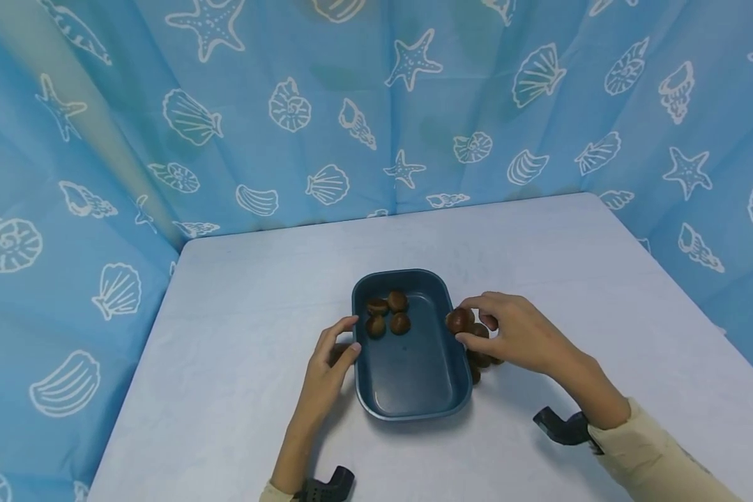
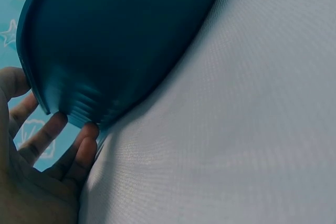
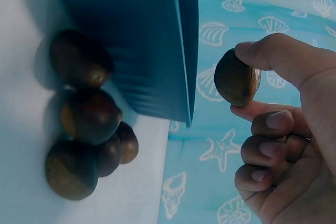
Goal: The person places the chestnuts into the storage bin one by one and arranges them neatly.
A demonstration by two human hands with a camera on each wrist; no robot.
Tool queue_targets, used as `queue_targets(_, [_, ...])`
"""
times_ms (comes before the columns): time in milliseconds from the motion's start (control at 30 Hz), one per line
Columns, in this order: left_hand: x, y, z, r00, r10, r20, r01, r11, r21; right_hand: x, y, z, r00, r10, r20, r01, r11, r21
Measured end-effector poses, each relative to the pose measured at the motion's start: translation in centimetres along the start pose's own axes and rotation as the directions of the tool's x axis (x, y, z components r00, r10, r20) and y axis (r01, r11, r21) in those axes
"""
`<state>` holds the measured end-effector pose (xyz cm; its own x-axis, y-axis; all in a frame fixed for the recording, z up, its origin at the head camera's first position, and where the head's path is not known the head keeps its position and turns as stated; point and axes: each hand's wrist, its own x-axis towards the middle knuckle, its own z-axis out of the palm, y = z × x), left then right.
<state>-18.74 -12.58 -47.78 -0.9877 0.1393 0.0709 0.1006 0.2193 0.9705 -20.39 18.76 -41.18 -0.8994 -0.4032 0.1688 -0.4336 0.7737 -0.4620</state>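
Note:
My right hand [image 1: 517, 335] pinches one brown chestnut [image 1: 459, 321] between thumb and index finger, beside the right rim of a dark blue rectangular tray [image 1: 414, 380]. In the right wrist view that chestnut [image 3: 234, 81] is held up higher than the table, the other fingers curled below it. Several chestnuts [image 1: 399, 323] lie in the tray's far left corner. My left hand [image 1: 323, 369] rests against the tray's left side, its thumb and fingertips at the rim and outer wall, fingers spread in the left wrist view.
A loose group of chestnuts [image 3: 90, 116] sits on the white table [image 1: 245, 335] close along the tray's right side, partly hidden under my right hand in the head view. A blue curtain [image 1: 351, 104] printed with shells and starfish hangs around the table's back and sides.

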Motion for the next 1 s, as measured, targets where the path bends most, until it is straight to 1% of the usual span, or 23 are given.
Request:
queue_targets(133, [0.0, 0.3, -0.1, 1.0, 0.007, 0.002, -0.007, 1.0, 0.0, 0.5, -0.6, 0.3, 0.999, 0.012, 0.04, -0.013, 1.0, 0.024])
queue_targets(233, [0.0, 0.3, -0.2, 1.0, 0.007, 0.006, -0.007, 1.0, 0.002, 0.8, -1.2, 0.6, 0.998, 0.017, 0.055, -0.018, 1.0, 0.018])
queue_targets(300, [0.2, -0.4, -0.1, 1.0, 0.004, 0.01, -0.004, 1.0, 0.0, 1.0, -1.5, 0.8, 0.998, 0.015, 0.055, -0.016, 1.0, 0.011])
queue_targets(467, [0.9, -2.9, 0.1, 1.0, 0.01, 0.008, -0.01, 1.0, -0.002, 1.5, -2.2, 1.4, 0.998, 0.01, 0.068, -0.01, 1.0, 0.002])
queue_targets(567, [1.0, -3.5, 0.1, 1.0, 0.027, 0.003, -0.027, 1.0, -0.005, 1.9, -2.5, 1.8, 0.997, 0.001, 0.078, -0.002, 1.0, 0.0])
queue_targets(667, [1.1, -3.7, 0.0, 0.999, 0.043, 0.003, -0.043, 0.999, -0.011, 2.3, -2.9, 2.3, 0.996, -0.012, 0.091, 0.013, 1.0, -0.005])
queue_targets(800, [1.0, -3.6, 0.0, 0.999, 0.053, 0.004, -0.053, 0.999, -0.006, 3.0, -3.3, 2.9, 0.993, -0.035, 0.109, 0.038, 0.999, -0.019])
queue_targets(1000, [0.9, -3.5, 0.0, 0.999, 0.048, 0.004, -0.048, 0.999, 0.001, 4.0, -3.9, 3.9, 0.988, -0.065, 0.142, 0.073, 0.996, -0.05])
